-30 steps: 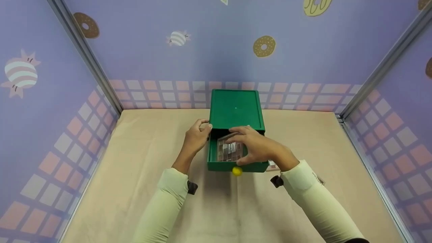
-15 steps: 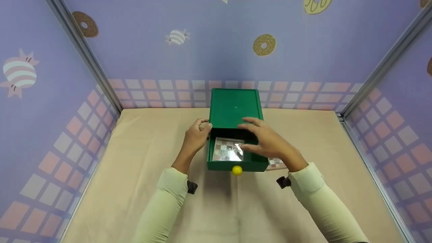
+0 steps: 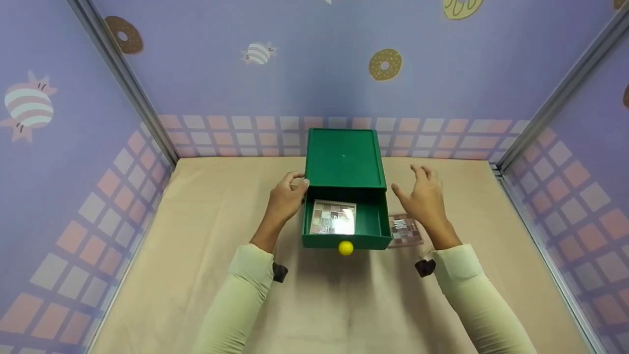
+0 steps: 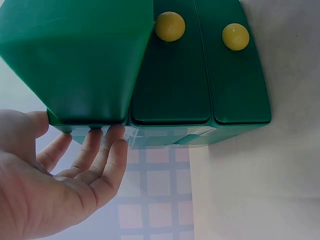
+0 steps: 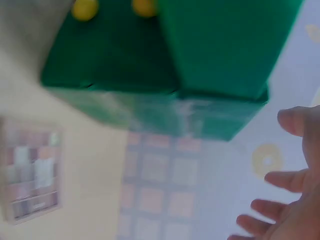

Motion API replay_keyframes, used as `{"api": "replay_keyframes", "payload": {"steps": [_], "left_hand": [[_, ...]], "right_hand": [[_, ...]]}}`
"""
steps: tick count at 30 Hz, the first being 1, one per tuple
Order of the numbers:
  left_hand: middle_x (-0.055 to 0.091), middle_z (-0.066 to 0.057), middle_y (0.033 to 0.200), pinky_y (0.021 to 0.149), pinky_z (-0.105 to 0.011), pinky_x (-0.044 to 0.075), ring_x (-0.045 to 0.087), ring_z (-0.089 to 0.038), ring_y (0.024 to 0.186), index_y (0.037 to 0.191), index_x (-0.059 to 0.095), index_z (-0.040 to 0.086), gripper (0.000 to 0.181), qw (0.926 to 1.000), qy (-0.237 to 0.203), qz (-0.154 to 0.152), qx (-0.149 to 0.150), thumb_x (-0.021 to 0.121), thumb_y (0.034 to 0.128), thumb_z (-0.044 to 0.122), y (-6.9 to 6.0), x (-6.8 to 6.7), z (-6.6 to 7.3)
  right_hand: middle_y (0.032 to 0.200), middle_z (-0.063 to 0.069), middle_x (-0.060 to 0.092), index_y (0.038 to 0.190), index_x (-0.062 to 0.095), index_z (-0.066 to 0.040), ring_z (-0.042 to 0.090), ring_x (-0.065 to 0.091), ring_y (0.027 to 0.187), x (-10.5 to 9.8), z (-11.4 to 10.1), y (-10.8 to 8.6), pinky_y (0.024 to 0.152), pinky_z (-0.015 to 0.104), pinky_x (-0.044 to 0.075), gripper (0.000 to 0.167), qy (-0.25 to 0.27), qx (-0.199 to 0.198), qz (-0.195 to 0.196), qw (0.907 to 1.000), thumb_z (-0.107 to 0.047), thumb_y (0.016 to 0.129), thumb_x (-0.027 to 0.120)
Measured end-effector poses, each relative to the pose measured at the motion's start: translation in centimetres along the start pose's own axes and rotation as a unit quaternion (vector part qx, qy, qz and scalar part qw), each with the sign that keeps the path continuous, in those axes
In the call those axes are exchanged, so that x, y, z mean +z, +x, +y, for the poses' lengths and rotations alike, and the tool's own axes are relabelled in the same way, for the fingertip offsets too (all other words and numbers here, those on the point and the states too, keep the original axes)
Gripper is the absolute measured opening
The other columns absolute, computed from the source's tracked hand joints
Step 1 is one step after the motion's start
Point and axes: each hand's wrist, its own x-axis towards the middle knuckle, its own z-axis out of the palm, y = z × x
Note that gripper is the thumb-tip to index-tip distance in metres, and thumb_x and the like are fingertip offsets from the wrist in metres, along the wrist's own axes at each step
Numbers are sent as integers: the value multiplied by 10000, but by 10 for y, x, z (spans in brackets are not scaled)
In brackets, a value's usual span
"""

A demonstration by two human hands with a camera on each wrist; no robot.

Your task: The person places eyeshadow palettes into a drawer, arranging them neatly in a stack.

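Observation:
A green drawer cabinet (image 3: 344, 157) with round yellow knobs stands near the back wall, its top drawer (image 3: 373, 216) pulled out. Inside that drawer, at its left, lies an eyeshadow palette (image 3: 333, 218) with a glossy clear lid. My left hand (image 3: 287, 199) rests at the cabinet's left front edge; in the left wrist view, its fingertips touch the side wall and the thumb lies by the top corner. To the right of the cabinet, my right hand (image 3: 422, 196) is spread in the air, holding nothing. Below it, a second eyeshadow palette (image 3: 405, 230) lies on the table.
Two lower drawers with yellow knobs, one knob (image 4: 235, 37) near the base, are closed. A beige cloth (image 3: 221, 206) covers the table. Purple printed walls (image 3: 314, 73) enclose the back and both sides.
My right hand has come out of the drawer and moved right, past the cabinet. The palette in the drawer now lies uncovered by the hand. My left hand has stayed in place.

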Motion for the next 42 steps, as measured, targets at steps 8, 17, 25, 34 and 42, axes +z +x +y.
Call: {"api": "replay_keyframes", "payload": {"steps": [8, 17, 25, 34, 42], "left_hand": [[710, -105, 1193, 872, -452, 538, 679, -249, 1049, 1430, 551, 234, 430, 9999, 143, 35, 28, 492, 1049, 424, 1, 1, 0], [693, -106, 1216, 894, -464, 531, 669, -260, 1080, 1440, 540, 237, 435, 10000, 73, 16, -24, 496, 1052, 429, 1, -1, 0], [701, -102, 1205, 885, -461, 535, 677, -255, 1070, 1431, 549, 240, 420, 10000, 33, 57, 3, 503, 1053, 416, 1, 1, -1], [701, -99, 1209, 890, -451, 544, 693, -258, 1044, 1431, 550, 241, 425, 10000, -2, 56, -10, 501, 1054, 429, 1, 1, -1], [706, -108, 1198, 880, -458, 539, 691, -280, 1057, 1432, 552, 228, 423, 10000, 11, 85, 40, 500, 1055, 412, 1, 2, -1]], "right_hand": [[1588, 333, 259, 1563, 328, -10, 562, 301, 1416, 26, 39, -15, 1132, 678, 288, 874, -593, 1329, -625, 9874, -513, 929, 657], [1567, 386, 256, 1571, 271, 19, 586, 299, 1410, 62, 63, -34, 1135, 711, 249, 933, -873, 1839, -1108, 9728, -558, 930, 629], [1443, 356, 404, 1542, 320, 8, 547, 386, 1318, 90, 76, -51, 1108, 747, 214, 989, -1095, 2175, -1533, 9577, -530, 831, 748], [1327, 378, 483, 1468, 402, 26, 568, 446, 1214, 103, 84, -58, 1040, 789, 246, 928, -1629, 2103, -1657, 9496, -611, 847, 667], [1322, 378, 495, 1512, 363, 25, 567, 458, 1208, 104, 88, -59, 1044, 776, 242, 1045, -1661, 2073, -1634, 9501, -682, 811, 680]]}}
